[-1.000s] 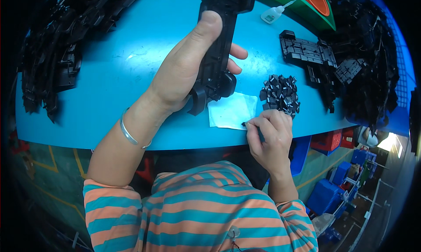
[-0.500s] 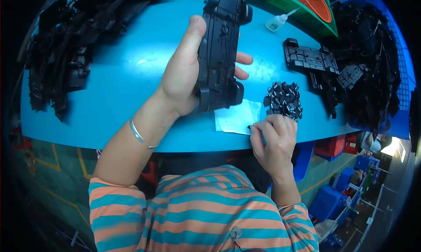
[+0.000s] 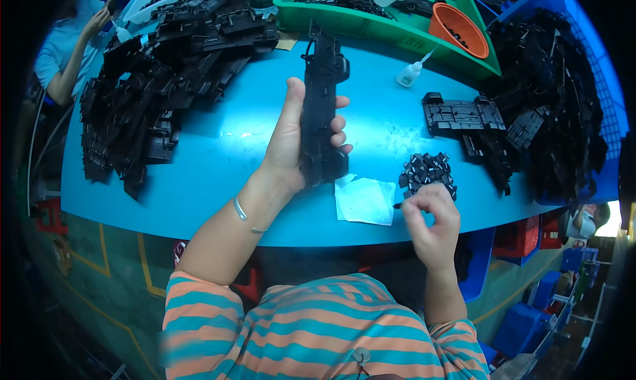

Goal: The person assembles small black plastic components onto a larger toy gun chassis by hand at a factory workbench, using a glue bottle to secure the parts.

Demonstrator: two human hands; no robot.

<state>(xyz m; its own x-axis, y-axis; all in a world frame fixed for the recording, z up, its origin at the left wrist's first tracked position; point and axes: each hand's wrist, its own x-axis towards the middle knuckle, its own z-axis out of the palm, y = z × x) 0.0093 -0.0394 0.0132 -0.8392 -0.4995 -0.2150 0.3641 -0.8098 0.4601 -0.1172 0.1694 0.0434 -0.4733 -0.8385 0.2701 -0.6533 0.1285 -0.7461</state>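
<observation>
My left hand (image 3: 296, 136) grips a long black plastic part (image 3: 321, 108) upright above the blue table (image 3: 218, 181). My right hand (image 3: 430, 222) is at the table's front edge, fingers pinched on a tiny dark piece beside a white paper sheet (image 3: 363, 200). Just beyond those fingers lies a small heap of black clips (image 3: 427, 172).
A big pile of black plastic parts (image 3: 159, 69) covers the table's left, another pile (image 3: 550, 108) the right. A flat black frame (image 3: 462, 115), a small glue bottle (image 3: 409, 74), a green tray (image 3: 371, 19) and an orange bowl (image 3: 458, 29) lie at the back. Another person sits at the far left (image 3: 69, 46).
My left hand has turned the long black part more upright and drawn it toward me. My right hand has lifted slightly off the paper toward the clip heap.
</observation>
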